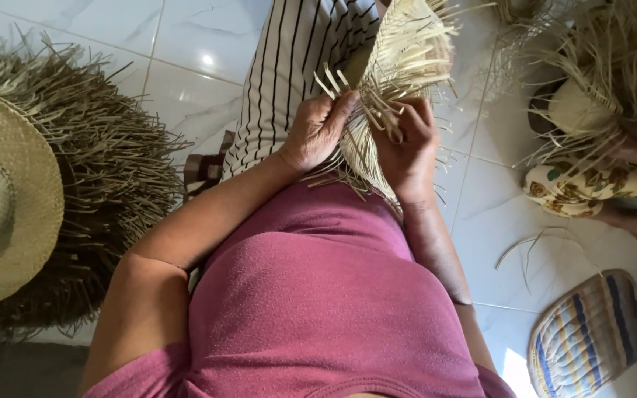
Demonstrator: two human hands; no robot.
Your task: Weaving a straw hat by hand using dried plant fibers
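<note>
A half-woven straw hat (405,51) with loose pale strands sticking out of its edge rests on my lap, over a black-and-white striped cloth (289,66). My left hand (317,129) grips the hat's near edge, fingers curled around several strands. My right hand (405,140) is closed on the strands just to the right, thumb pressing them against the weave. The two hands almost touch.
A finished straw hat (1,199) lies on a pile of unfinished fringed hats (105,162) at the left. Another person's leg in patterned cloth (580,188) and their straw work (599,81) are at the right. A striped woven mat (587,335) lies on the white tiled floor (208,44).
</note>
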